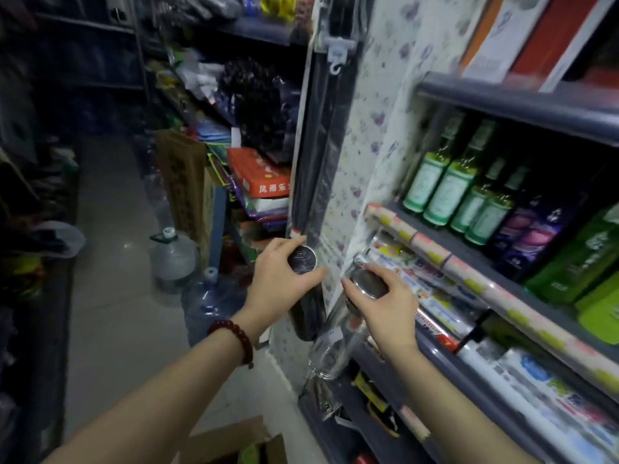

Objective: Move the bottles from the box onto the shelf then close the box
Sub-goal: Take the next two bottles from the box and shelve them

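Observation:
My left hand [279, 279] grips a dark bottle [306, 313] by its round black lid, held upright in the aisle in front of the shelf's end panel. My right hand [385, 304] grips a clear glass bottle [330, 349] by its silver lid, tilted, next to the shelf edge. The cardboard box [231, 440] lies open on the floor at the bottom edge, with something green inside. Green bottles [459, 185] stand on the grey shelf [445, 236] at the right.
Rolls of wrapping paper [469, 272] lie along the shelf's front edge. Purple and green packs [542, 236] stand beside the green bottles. Large water jugs [172, 259] sit on the tiled floor at left. Stacked goods and a tall carton [184, 182] crowd the aisle.

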Available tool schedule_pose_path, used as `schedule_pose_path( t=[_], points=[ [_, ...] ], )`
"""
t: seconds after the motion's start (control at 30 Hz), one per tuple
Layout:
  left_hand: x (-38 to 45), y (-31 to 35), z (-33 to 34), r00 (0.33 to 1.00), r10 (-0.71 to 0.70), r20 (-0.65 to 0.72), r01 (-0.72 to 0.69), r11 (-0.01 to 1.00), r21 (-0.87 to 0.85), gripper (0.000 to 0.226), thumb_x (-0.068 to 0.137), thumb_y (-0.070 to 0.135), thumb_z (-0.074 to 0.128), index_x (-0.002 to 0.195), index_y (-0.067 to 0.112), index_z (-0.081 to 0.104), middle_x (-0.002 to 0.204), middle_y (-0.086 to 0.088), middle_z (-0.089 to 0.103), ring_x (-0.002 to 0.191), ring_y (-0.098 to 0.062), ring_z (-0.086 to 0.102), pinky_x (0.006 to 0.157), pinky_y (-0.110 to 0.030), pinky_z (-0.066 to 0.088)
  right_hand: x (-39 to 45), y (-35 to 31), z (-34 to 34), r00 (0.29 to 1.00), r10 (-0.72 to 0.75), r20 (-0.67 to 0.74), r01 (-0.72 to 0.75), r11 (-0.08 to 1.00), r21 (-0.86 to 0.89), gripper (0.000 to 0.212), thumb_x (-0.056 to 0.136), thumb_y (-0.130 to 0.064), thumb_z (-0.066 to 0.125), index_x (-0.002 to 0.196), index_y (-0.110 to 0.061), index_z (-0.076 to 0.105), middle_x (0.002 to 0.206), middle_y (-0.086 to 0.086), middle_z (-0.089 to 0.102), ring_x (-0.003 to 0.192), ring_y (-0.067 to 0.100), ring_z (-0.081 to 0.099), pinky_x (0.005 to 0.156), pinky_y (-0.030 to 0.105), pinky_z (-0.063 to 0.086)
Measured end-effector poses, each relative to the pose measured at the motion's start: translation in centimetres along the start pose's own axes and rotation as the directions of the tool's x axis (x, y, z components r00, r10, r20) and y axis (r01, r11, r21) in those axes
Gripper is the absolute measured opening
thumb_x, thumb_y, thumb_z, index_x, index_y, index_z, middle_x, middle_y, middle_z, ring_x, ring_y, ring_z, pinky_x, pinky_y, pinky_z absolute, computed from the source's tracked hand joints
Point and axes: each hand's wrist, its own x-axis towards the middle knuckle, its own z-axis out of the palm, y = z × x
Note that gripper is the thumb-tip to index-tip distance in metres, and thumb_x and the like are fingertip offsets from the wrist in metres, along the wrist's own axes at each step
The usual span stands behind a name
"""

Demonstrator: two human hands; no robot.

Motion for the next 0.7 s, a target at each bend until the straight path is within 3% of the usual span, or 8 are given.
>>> schedule_pose_path(
  t=[0.17,0.27,0.43,0.53,0.63,0.7],
  points=[
    [3.3,6.8,0.6,0.994,0.098,0.050,-0.097,0.995,-0.029,0.060,0.067,0.035,0.080,0.122,0.018,0.063,0.114,0.004,0.060,0.103,-0.006,0.055,0.097,-0.019,0.040,3.8,-3.8,-5.1,0.997,-0.041,-0.066,0.041,0.999,-0.009,0.042,0.068,-0.040,0.080,0.101,-0.017,0.073,0.101,-0.005,0.070,0.096,0.007,0.064,0.089,0.017,0.046],
    [5.7,11.0,0.7,0.985,0.146,0.086,-0.145,0.989,-0.024,0.057,0.066,0.036,0.081,0.118,0.020,0.065,0.113,0.005,0.062,0.099,-0.002,0.055,0.090,-0.014,0.040,6.0,-6.0,-8.3,0.994,-0.057,-0.090,0.061,0.997,0.039,0.032,0.068,-0.038,0.081,0.096,-0.024,0.072,0.096,-0.011,0.070,0.092,-0.001,0.063,0.087,0.016,0.047],
    [9.7,19.2,0.2,0.973,0.211,0.097,-0.207,0.977,-0.050,0.050,0.066,0.032,0.082,0.113,0.020,0.070,0.109,0.005,0.068,0.092,-0.001,0.057,0.087,-0.015,0.039,10.5,-9.5,-13.9,0.985,-0.080,-0.151,0.090,0.994,0.061,0.042,0.065,-0.044,0.080,0.098,-0.019,0.074,0.097,-0.007,0.072,0.093,0.004,0.065,0.092,0.028,0.051],
    [11.6,24.0,-0.4,0.960,0.266,0.091,-0.256,0.960,-0.110,0.045,0.069,0.028,0.082,0.112,0.020,0.071,0.095,0.009,0.066,0.080,0.006,0.055,0.081,-0.012,0.038,12.8,-12.2,-17.5,0.975,-0.110,-0.195,0.125,0.990,0.068,0.043,0.063,-0.048,0.079,0.095,-0.020,0.074,0.089,-0.009,0.074,0.088,0.000,0.067,0.088,0.024,0.052],
    [13.5,28.4,-0.7,0.934,0.343,0.098,-0.314,0.921,-0.232,0.042,0.070,0.028,0.081,0.110,0.021,0.070,0.099,0.007,0.069,0.091,-0.001,0.062,0.082,-0.015,0.042,14.7,-15.4,-21.3,0.962,-0.134,-0.237,0.153,0.986,0.062,0.035,0.066,-0.044,0.081,0.090,-0.020,0.074,0.083,-0.011,0.072,0.084,-0.002,0.065,0.077,0.014,0.050],
    [14.7,31.0,-0.6,0.919,0.385,0.083,-0.342,0.884,-0.319,0.039,0.068,0.030,0.082,0.104,0.022,0.071,0.099,0.007,0.069,0.096,-0.007,0.063,0.086,-0.021,0.045,15.9,-17.4,-23.5,0.950,-0.125,-0.288,0.150,0.986,0.066,0.037,0.062,-0.047,0.081,0.087,-0.020,0.075,0.083,-0.010,0.073,0.085,0.003,0.067,0.079,0.022,0.052]
  ],
)
